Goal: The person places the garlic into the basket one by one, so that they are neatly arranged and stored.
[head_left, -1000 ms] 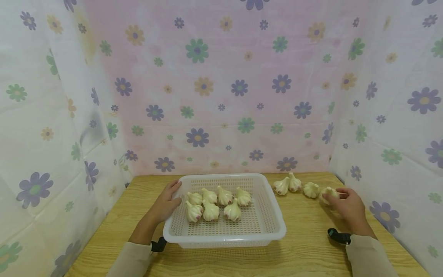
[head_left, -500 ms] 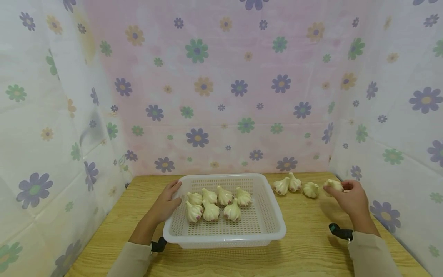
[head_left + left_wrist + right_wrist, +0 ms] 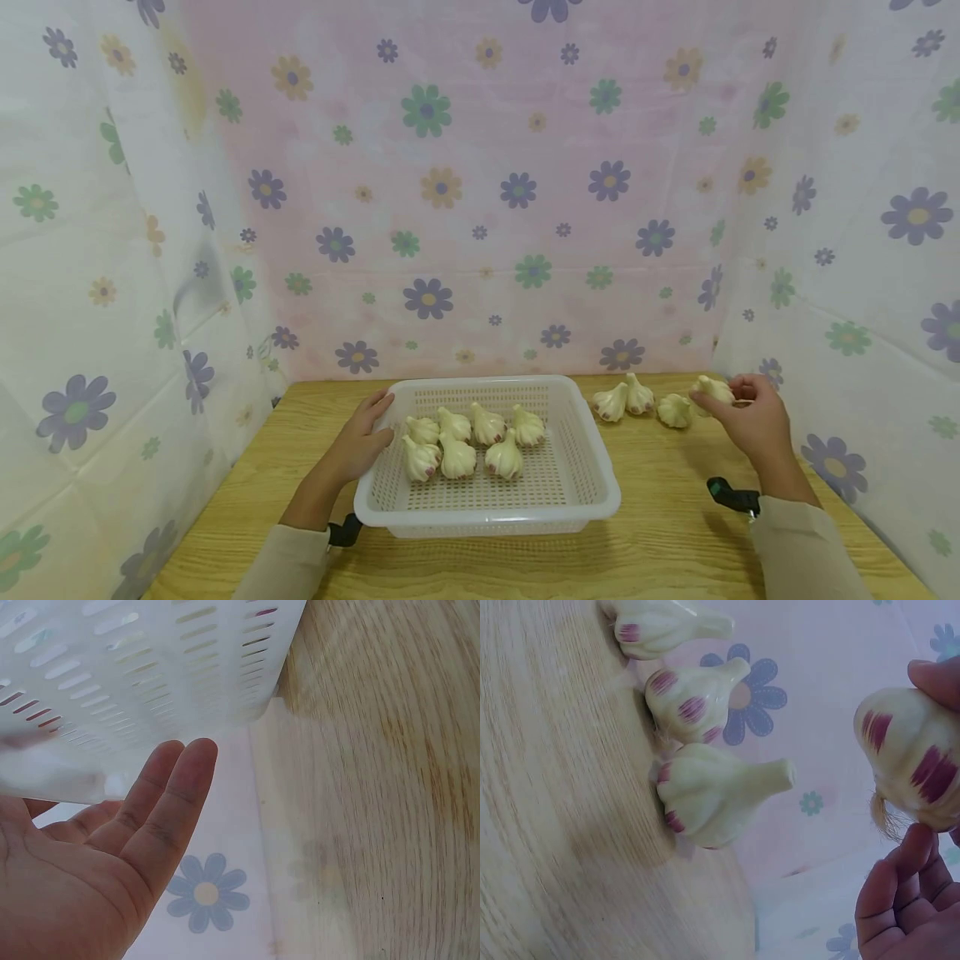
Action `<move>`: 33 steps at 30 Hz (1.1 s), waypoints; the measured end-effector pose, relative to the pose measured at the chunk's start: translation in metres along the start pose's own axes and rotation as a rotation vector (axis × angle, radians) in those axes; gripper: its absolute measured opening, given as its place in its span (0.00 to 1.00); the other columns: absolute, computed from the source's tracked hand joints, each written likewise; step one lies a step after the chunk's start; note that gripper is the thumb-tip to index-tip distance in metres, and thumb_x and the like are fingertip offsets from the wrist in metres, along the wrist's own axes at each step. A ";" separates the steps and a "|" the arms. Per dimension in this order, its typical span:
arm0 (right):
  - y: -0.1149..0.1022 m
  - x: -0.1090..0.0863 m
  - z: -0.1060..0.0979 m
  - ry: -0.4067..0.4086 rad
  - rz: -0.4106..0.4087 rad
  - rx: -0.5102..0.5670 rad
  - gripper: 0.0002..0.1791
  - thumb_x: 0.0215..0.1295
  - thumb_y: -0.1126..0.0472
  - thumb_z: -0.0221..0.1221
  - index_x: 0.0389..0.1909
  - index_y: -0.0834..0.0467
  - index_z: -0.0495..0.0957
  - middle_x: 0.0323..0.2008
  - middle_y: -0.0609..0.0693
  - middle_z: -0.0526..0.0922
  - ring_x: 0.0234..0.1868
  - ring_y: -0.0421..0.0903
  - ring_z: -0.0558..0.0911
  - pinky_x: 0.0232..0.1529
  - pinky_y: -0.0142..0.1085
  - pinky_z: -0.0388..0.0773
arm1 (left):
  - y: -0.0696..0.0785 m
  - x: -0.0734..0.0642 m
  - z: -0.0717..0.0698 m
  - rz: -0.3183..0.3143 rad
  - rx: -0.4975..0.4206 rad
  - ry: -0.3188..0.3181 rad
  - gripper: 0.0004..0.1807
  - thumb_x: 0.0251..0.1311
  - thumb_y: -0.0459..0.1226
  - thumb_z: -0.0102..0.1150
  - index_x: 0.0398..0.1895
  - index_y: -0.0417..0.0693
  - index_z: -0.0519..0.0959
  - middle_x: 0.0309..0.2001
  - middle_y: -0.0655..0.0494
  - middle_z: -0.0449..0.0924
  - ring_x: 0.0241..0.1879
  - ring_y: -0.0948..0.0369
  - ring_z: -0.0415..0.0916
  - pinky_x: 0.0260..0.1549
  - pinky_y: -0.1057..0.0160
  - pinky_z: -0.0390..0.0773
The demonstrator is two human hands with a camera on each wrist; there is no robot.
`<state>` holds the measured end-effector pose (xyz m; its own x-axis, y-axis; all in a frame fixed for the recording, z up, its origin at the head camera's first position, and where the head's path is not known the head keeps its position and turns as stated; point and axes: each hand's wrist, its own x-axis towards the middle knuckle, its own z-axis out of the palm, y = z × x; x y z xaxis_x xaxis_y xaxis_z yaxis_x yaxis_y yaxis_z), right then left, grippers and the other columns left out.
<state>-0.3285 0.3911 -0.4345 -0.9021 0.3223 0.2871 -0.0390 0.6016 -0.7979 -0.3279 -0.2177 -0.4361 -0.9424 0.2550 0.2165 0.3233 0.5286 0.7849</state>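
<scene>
My right hand [image 3: 761, 425] pinches a garlic bulb [image 3: 712, 388] between thumb and fingers, raised off the table at the right. In the right wrist view, this pale garlic bulb [image 3: 911, 754] shows purple streaks and a tuft of roots. Three loose garlic bulbs stand on the table to its left, the nearest garlic bulb [image 3: 674, 411] just beside it. My left hand [image 3: 360, 442] holds the left rim of a white plastic basket [image 3: 487, 518], thumb over the rim. In the left wrist view, fingers [image 3: 169, 810] lie along the basket's outer wall. Several garlic bulbs [image 3: 457, 457] sit inside it, toward the back left.
The wooden table [image 3: 652, 533] ends at a flowered cloth backdrop [image 3: 487, 208] behind, with similar cloth on both sides. Black wrist mounts [image 3: 733, 497] jut from the sleeves above the table.
My right hand has lifted the garlic bulb off the table and brought it slightly back and left, close to the nearest loose bulb. The left hand and basket stay put.
</scene>
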 end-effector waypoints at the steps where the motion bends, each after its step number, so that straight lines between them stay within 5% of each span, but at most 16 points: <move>1: -0.001 0.000 0.000 0.002 -0.003 0.000 0.36 0.61 0.34 0.67 0.53 0.56 0.66 0.59 0.58 0.69 0.48 0.49 0.73 0.30 0.35 0.76 | 0.000 0.000 0.000 0.002 0.004 0.000 0.38 0.69 0.32 0.47 0.82 0.36 0.52 0.84 0.42 0.41 0.78 0.35 0.52 0.67 0.36 0.69; 11: -0.015 -0.001 0.000 0.020 -0.035 -0.004 0.38 0.61 0.34 0.67 0.56 0.58 0.67 0.57 0.54 0.70 0.44 0.46 0.71 0.30 0.33 0.75 | 0.003 -0.001 0.000 -0.002 0.006 0.003 0.38 0.68 0.32 0.47 0.82 0.36 0.52 0.83 0.42 0.42 0.78 0.35 0.53 0.67 0.36 0.70; 19: -0.033 -0.006 -0.003 0.009 -0.115 -0.011 0.34 0.62 0.37 0.68 0.55 0.56 0.69 0.44 0.53 0.73 0.36 0.46 0.71 0.28 0.35 0.74 | 0.002 -0.002 0.000 0.004 0.011 0.005 0.38 0.70 0.32 0.47 0.82 0.36 0.52 0.83 0.41 0.41 0.78 0.35 0.52 0.67 0.36 0.70; 33: -0.066 -0.014 0.001 -0.022 -0.221 0.111 0.26 0.63 0.44 0.71 0.52 0.50 0.70 0.41 0.48 0.74 0.34 0.44 0.73 0.29 0.33 0.75 | 0.005 -0.002 0.000 0.000 0.020 0.014 0.38 0.68 0.32 0.47 0.81 0.35 0.53 0.83 0.40 0.43 0.77 0.34 0.54 0.66 0.36 0.70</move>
<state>-0.3135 0.3462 -0.3867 -0.8755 0.1748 0.4504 -0.2824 0.5713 -0.7707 -0.3243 -0.2154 -0.4331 -0.9436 0.2431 0.2248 0.3245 0.5444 0.7735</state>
